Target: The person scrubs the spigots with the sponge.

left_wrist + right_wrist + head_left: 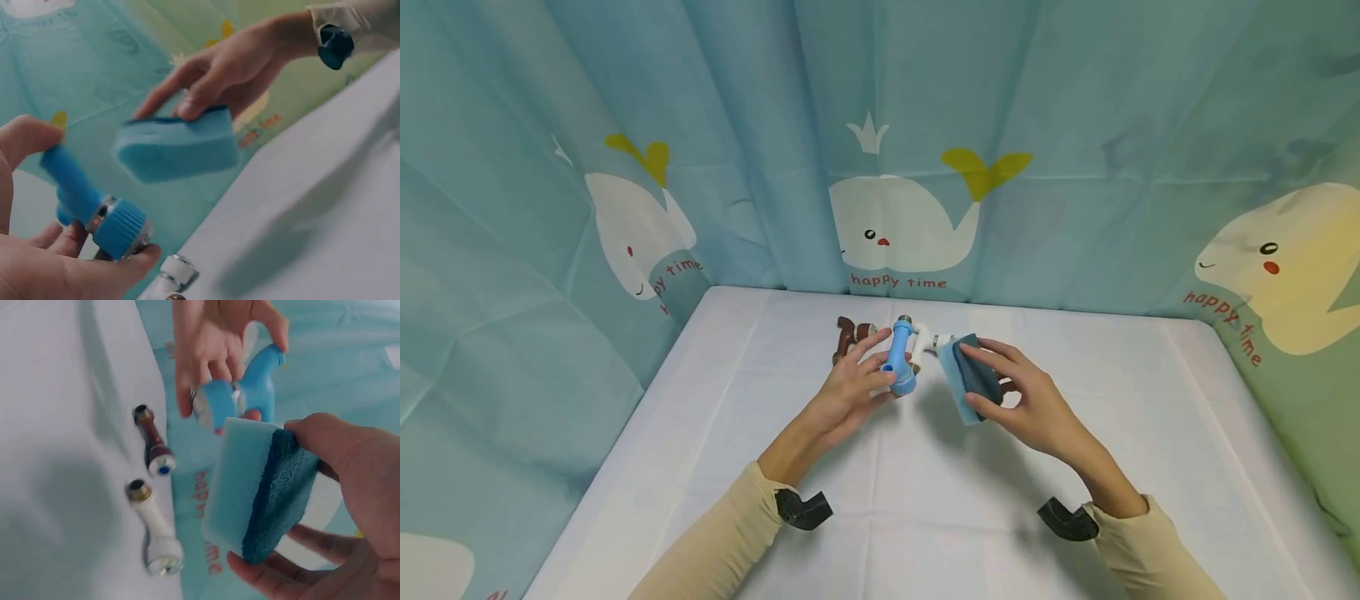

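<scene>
My left hand [850, 390] grips a blue plastic faucet [899, 354] with a ribbed knob and metal ring, held up over the table; in the left wrist view the faucet [94, 203] sits between thumb and fingers. In my right hand [1033, 400] is a sponge [972, 379], light blue foam with a dark scouring layer, pinched by its edges. The right wrist view shows the foam side of the sponge [240, 481] turned toward the blue faucet [240, 397], a small gap between them in the left wrist view.
Behind the hands, a brown faucet [846, 336] and a white faucet [922, 340] lie on the white-covered table [820, 525]. A blue-green curtain [760, 167] with printed whales hangs along the table's back and sides. Black wrist bands [803, 508] sit over the beige sleeves.
</scene>
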Demonstrator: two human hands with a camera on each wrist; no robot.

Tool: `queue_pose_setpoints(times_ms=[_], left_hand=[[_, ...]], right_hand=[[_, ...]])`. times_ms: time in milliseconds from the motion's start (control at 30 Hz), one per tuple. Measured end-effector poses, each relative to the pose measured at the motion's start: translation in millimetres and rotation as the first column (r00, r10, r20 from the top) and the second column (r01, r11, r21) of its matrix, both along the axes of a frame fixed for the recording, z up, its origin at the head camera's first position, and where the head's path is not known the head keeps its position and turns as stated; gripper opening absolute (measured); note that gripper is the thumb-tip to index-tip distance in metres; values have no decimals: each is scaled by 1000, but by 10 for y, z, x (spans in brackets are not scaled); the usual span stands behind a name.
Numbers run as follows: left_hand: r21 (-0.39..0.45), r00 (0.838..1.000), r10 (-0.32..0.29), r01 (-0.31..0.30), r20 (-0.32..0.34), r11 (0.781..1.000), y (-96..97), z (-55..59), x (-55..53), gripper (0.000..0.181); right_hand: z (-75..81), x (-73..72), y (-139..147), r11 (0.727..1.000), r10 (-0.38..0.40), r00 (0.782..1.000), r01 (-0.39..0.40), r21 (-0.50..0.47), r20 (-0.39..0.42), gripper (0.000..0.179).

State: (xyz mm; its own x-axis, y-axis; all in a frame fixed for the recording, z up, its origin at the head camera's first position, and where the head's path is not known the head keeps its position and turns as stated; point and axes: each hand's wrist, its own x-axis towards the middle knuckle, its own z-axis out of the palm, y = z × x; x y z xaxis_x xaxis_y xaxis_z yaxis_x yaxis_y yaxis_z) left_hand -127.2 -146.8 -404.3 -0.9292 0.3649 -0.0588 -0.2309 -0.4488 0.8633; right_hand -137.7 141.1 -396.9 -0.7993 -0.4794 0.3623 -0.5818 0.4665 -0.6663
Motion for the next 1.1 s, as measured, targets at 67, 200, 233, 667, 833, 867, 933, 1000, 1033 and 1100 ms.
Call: queue_pose_setpoints(times_ms=[67,200,233,667,833,867,933,1000,1033,1100], left_hand=[[-14,999,-30,30,-22,999,-5,12,-6,83],[-42,995,-88,86,-55,995,-1,24,-15,91],[-54,994,-95,92,-61,994,1,23,-16,92],[-198,980,-63,25,-189,980,18,48,-31,96],[-246,979,-49,0,-197,969,25,55,-41,97],[-252,979,-49,-2,-196,968,27,52,-43,97],[-266,981,-46,-7,-191,964,28,43,-41,95],[-285,982,-37,-17,-184,958,33,42,-40,94],[-297,982,-32,-25,-184,954,34,47,-39,94],[-338,981,-27,-40,-191,940,44,68,-37,96]], right_hand=[[63,-12,-75,999,32,999,-32,-1,-44,64],[177,-12,-223,994,106,984,-105,19,-142,65],[195,-12,-255,992,126,978,-122,29,-167,65],[197,-70,-354,977,182,928,-135,163,-325,67],[155,-69,-345,968,235,929,-196,159,-286,63],[144,-75,-343,968,228,926,-182,173,-300,63],[133,-83,-338,970,207,922,-149,194,-328,63],[132,-89,-333,969,206,918,-143,200,-338,63],[138,-90,-330,968,210,916,-146,206,-341,63],[152,-92,-324,961,226,908,-149,232,-354,63]])
